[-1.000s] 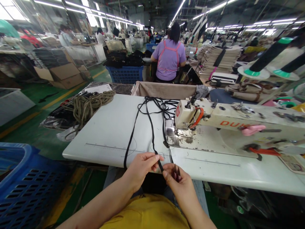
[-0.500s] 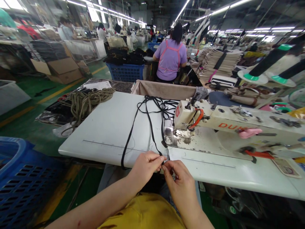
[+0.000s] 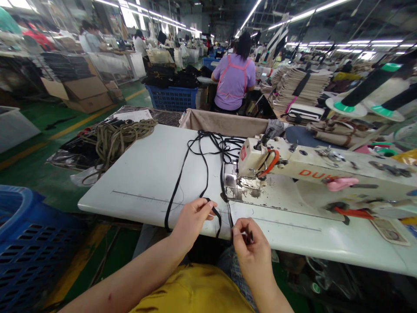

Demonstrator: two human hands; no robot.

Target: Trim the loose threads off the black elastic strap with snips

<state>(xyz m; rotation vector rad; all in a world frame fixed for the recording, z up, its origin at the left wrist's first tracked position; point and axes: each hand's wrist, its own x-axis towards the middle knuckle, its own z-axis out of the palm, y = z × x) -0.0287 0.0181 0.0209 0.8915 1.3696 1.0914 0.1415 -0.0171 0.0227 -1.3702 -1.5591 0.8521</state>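
A long black strap (image 3: 204,174) runs from a tangle at the back of the white table (image 3: 153,174) down to its front edge. My left hand (image 3: 192,219) pinches the strap near its end, where it bends into a small loop. My right hand (image 3: 249,243) is closed close beside it, gripping the strap's other part together with small dark thread snips whose tips stick up between the fingers. Both hands hover at the table's front edge, in front of the needle end of the cream sewing machine (image 3: 312,171).
A pile of olive cord (image 3: 119,137) lies left of the table. A blue crate (image 3: 29,248) stands at my lower left. A beige fabric bin (image 3: 224,121) sits behind the table. A person in a purple top (image 3: 233,78) sits ahead, back turned. Thread cones (image 3: 368,84) rise at right.
My hands came together on the strap, then drew apart; the left now holds a bent loop, and the right has shifted right and lower with the snips.
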